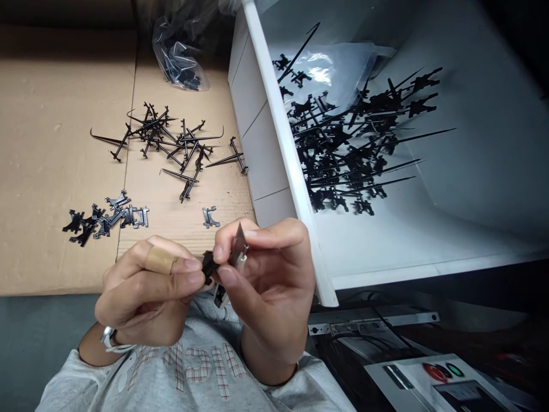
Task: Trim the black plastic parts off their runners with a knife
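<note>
Both hands are working close to the chest, above a grey printed shirt (pixel 193 366); the left hand (pixel 146 292), with a tan plaster round one finger, is closing thumb and fingers on a small black plastic part (pixel 209 266); the right hand (pixel 268 286) is pinching a thin metal blade (pixel 238 250) between thumb and forefinger, the blade lying against that part; a further dark piece is hanging just below the part, between the two hands, its shape not clear

On the cardboard sheet (pixel 51 143) ahead, a loose heap of black sprue stems (pixel 171 140) is lying well apart from the hands; a smaller cluster of trimmed black clips (pixel 107 217) is sitting to the left of the heap, nearer the hands; a single clip (pixel 210 217) is lying alone just beyond the right thumb; a clear plastic bag (pixel 180 51) holding more black pieces is resting at the far edge of the cardboard

To the right, a white bin (pixel 283 143) is standing tilted, holding a dense pile of uncut black parts (pixel 351 149) on long stems; a control panel with red and green buttons (pixel 441 371) is showing at the lower right
</note>
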A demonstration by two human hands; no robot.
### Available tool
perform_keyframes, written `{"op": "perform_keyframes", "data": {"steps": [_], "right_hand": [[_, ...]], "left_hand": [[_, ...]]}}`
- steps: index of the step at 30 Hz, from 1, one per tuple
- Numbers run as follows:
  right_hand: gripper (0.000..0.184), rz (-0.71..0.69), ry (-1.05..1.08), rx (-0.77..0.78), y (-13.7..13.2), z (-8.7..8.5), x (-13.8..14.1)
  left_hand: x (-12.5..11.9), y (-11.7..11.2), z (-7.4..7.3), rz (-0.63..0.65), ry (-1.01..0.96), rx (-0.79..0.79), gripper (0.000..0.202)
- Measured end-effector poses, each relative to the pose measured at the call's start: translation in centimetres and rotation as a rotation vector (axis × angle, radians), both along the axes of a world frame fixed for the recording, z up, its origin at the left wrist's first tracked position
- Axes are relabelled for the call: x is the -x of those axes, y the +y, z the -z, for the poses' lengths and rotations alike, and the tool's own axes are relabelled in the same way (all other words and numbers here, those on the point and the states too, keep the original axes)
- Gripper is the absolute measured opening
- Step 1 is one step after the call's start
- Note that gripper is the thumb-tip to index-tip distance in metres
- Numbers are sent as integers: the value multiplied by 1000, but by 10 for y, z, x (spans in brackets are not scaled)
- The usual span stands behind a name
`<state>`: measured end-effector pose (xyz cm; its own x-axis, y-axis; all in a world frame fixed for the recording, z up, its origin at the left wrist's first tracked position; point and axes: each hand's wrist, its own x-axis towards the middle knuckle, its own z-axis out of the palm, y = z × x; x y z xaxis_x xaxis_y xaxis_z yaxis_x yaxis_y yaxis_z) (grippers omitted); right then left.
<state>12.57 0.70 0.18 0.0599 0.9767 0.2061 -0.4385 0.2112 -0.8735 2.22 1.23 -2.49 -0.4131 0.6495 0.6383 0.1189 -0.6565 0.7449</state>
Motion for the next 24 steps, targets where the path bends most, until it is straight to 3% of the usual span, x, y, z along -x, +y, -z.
{"op": "perform_keyframes", "data": {"steps": [10,15,19,22,24], "right_hand": [[26,-2,-68,14,1,2,-2],[38,7,-116,11,1,3,-1],[22,-29,-31,40,1,5,-3],[23,-19,16,77,0,10,-9],[21,24,9,103,-1,13,-13]], "left_hand": [[2,-2,-1,-6,7,23,12],[-1,1,-1,1,19,-5,18],[0,2,6,-9,1,-51,17],[19,1,15,2,208,-49,12],[40,0,23,44,608,14,13]]}}
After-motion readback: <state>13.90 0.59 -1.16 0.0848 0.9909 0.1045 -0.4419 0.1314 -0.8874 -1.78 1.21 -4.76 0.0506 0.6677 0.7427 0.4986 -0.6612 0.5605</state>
